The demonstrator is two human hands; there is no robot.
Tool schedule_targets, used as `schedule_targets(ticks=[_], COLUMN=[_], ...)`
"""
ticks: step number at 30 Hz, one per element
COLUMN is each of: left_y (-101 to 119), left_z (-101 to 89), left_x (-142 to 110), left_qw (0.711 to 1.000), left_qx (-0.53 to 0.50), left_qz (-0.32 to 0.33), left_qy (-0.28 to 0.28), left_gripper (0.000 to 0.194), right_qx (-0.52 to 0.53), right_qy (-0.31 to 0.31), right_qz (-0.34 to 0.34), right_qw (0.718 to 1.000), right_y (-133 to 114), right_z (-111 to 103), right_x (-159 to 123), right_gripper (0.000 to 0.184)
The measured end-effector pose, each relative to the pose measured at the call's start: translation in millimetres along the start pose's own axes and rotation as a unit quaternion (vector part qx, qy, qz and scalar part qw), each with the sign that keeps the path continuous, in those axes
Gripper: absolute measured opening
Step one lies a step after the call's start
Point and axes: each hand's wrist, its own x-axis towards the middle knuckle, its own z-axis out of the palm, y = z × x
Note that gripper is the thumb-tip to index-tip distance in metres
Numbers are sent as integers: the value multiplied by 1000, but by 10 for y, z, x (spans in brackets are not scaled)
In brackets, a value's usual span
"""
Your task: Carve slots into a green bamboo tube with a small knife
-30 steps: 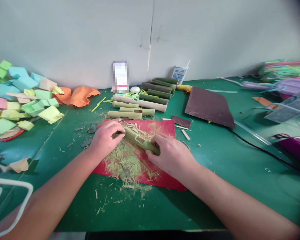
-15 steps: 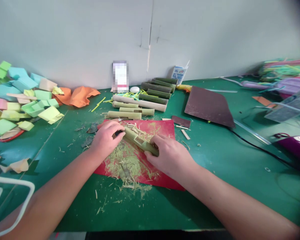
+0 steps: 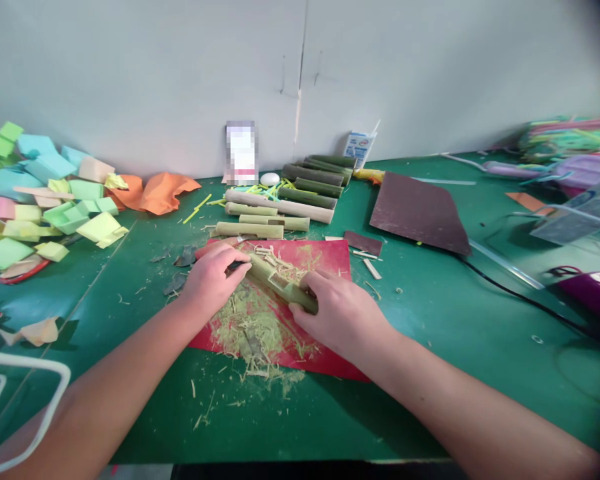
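Observation:
A pale green bamboo tube (image 3: 292,292) with a rectangular notch cut into its side slants over a red sheet (image 3: 330,257). Around its near right end my right hand (image 3: 339,305) is closed, fingers on top and thumb below. At the far left end, my left hand (image 3: 214,275) pinches a small dark piece (image 3: 235,266) against or close beside the tube; it looks like sandpaper, mostly hidden by the fingers. Greenish shavings and dust (image 3: 247,327) cover the red sheet beneath the tube, with a few grey scraps (image 3: 184,256) left of it.
Several bamboo tubes (image 3: 280,208) lie in rows behind the red sheet. A phone (image 3: 241,153) and a drink carton (image 3: 359,148) stand by the wall. Folded paper pieces (image 3: 45,200) pile up at left. A dark brown sheet (image 3: 420,213) and a black cable (image 3: 520,293) lie at right.
Almost nothing differs. Both hands keep their grip and place, and the bamboo tube lies at the same slant; the view has shifted very slightly.

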Motion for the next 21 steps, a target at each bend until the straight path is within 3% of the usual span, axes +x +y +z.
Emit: schedule_targets(ticks=[6,11,17,21], left_y=[31,77,69,70], left_z=[27,-7,-32,-28], left_x=[-7,1,14,21], left_qw=[999,1000,998,999], left_qx=[-27,10,28,10], left_qz=[19,26,24,23], left_qy=[18,13,51,22], left_gripper=[9,14,11,12], right_qx=[-8,0,2,-1], right_qy=[7,4,-2,0], right_qz=[-16,-17,-13,-14], right_qw=[1000,1000,1000,1000], right_y=[-20,-22,-21,-21], right_z=[22,19,11,14], right_x=[-6,-3,-3,-3], right_gripper=[12,11,12,13])
